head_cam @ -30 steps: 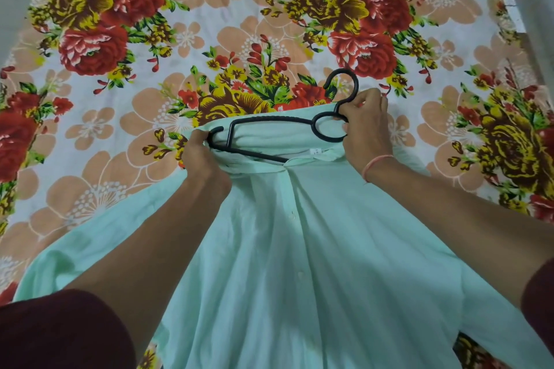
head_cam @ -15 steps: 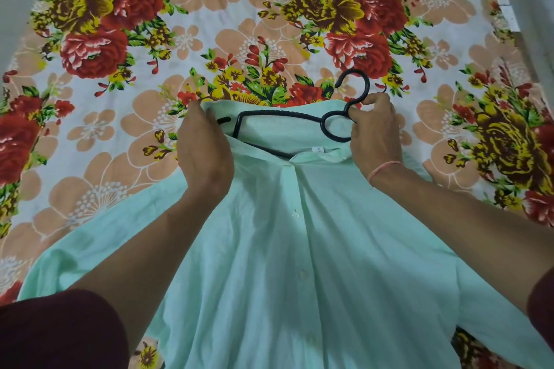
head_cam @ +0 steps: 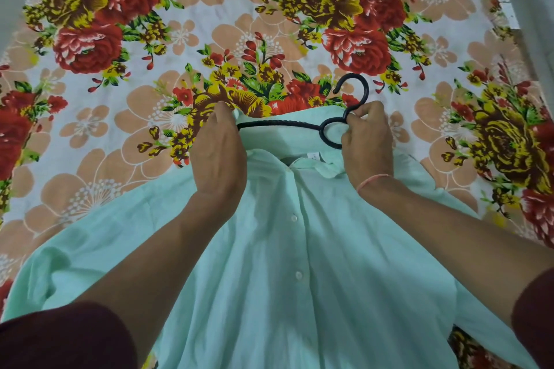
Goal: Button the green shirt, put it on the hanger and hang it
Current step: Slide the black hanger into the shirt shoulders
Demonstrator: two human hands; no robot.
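Green shirt [head_cam: 299, 263] lies front-up on the floral bedsheet [head_cam: 186, 33], placket buttoned as far as I can see, collar end away from me. Black hanger [head_cam: 287, 124] sits at the collar opening: one arm runs across the inside back of the shirt, hook pointing off past the collar onto the sheet. My left hand [head_cam: 218, 153] is closed on the shirt's left shoulder fabric, over the hanger's end. My right hand [head_cam: 367, 141] pinches the hanger at the loop below the hook. Pink thread band [head_cam: 371, 181] on right wrist.
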